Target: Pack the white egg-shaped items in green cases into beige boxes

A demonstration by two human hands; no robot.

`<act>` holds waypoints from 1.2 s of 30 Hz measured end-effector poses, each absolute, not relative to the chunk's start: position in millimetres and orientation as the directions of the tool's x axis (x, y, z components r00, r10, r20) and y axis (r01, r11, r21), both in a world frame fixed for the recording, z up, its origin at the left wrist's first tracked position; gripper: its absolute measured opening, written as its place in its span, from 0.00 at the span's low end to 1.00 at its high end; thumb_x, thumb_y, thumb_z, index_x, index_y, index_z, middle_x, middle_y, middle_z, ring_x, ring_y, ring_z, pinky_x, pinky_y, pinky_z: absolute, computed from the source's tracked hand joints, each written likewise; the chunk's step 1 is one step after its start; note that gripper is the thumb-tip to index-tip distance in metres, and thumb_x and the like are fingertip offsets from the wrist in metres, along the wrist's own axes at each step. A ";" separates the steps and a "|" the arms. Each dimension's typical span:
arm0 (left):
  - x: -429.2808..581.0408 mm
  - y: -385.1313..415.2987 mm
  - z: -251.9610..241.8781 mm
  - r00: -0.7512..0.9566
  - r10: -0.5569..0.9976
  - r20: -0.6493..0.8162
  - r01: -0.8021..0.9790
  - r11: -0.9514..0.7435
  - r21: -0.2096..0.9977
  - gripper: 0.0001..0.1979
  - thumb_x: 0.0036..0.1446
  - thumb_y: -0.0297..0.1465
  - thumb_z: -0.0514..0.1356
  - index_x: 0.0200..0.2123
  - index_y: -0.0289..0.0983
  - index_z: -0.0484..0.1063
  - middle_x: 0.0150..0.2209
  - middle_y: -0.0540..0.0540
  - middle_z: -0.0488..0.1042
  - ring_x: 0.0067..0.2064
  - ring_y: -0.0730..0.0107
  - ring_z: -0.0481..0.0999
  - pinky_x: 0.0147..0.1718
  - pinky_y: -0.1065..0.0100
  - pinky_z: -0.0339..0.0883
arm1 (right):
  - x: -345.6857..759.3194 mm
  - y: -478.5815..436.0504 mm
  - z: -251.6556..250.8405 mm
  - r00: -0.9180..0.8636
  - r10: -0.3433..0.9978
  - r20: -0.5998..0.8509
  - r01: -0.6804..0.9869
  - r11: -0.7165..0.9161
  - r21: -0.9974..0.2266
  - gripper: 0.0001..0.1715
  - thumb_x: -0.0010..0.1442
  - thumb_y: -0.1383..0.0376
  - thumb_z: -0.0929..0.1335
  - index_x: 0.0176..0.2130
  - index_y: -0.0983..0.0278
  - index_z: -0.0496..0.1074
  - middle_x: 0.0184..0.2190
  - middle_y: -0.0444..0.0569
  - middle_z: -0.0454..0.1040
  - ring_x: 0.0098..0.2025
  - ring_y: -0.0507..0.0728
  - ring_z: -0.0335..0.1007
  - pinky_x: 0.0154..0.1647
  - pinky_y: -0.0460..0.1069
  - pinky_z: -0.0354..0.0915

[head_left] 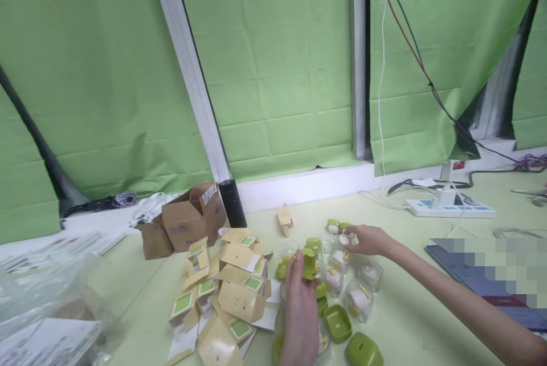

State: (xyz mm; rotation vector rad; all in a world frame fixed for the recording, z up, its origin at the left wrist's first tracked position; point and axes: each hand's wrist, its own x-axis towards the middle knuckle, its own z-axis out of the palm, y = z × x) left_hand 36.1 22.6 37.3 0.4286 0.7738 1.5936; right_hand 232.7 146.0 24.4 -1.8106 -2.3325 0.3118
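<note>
My left hand [301, 303] is closed around a small green plastic cap [308, 263] in the middle of the table. Farther out, my right hand [368, 239] pinches a small clear plastic container [345, 239] with something white inside. Between and around both hands stand several clear containers [358, 300] with white contents and small yellow pieces. Loose green caps lie among them, such as an upturned square cap [337, 322] and another cap [364, 350] at the front edge of the view. My left hand hides some of the things beneath it.
Several opened beige cartons [241, 297] are heaped left of my left hand. A brown cardboard box [192, 218] and a black cylinder [232, 203] stand behind them. Plastic bags [55, 297] lie at left. At right are a white power strip [453, 208] and a partly blurred-out flat device [447, 260].
</note>
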 end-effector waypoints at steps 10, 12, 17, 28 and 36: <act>40.1 20.6 34.3 -0.045 0.998 -0.049 -0.724 0.001 0.690 0.14 0.49 0.37 0.64 0.37 0.37 0.71 0.42 0.43 0.72 0.43 0.64 0.72 0.39 0.66 0.68 | 241.6 119.6 45.4 -0.295 0.940 0.173 0.860 0.340 -0.381 0.13 0.56 0.62 0.66 0.42 0.62 0.73 0.30 0.49 0.75 0.33 0.58 0.71 0.33 0.51 0.64; 42.8 18.1 35.6 -0.043 0.998 -0.051 -0.708 0.006 0.706 0.13 0.48 0.37 0.64 0.36 0.37 0.70 0.41 0.43 0.72 0.43 0.64 0.72 0.40 0.65 0.67 | 225.6 98.4 49.5 -0.314 0.921 0.229 0.804 0.386 -0.452 0.14 0.60 0.59 0.62 0.39 0.61 0.74 0.29 0.47 0.74 0.31 0.55 0.69 0.31 0.48 0.63; 51.2 12.5 37.9 -0.001 0.998 -0.058 -0.643 0.043 0.765 0.25 0.46 0.36 0.66 0.48 0.41 0.66 0.39 0.44 0.74 0.44 0.61 0.73 0.45 0.62 0.63 | 182.4 50.4 41.8 -0.303 0.879 0.368 0.530 0.476 -0.702 0.15 0.57 0.56 0.65 0.28 0.62 0.75 0.22 0.43 0.67 0.25 0.52 0.60 0.24 0.46 0.58; 52.2 22.9 21.1 0.120 0.991 -0.053 -0.550 0.111 0.828 0.26 0.37 0.32 0.71 0.43 0.35 0.72 0.42 0.40 0.75 0.46 0.55 0.73 0.46 0.62 0.64 | 181.8 45.4 26.0 -0.237 0.899 0.367 0.376 0.434 -0.819 0.08 0.48 0.68 0.66 0.21 0.63 0.61 0.17 0.36 0.52 0.21 0.48 0.49 0.20 0.43 0.49; 54.2 15.0 33.4 0.149 0.987 -0.057 -0.571 0.133 0.810 0.22 0.43 0.34 0.68 0.43 0.34 0.72 0.45 0.38 0.74 0.47 0.56 0.72 0.44 0.63 0.66 | 182.9 44.9 28.6 -0.208 0.876 0.435 0.362 0.482 -0.798 0.13 0.47 0.68 0.65 0.18 0.62 0.56 0.17 0.36 0.52 0.20 0.48 0.48 0.20 0.43 0.49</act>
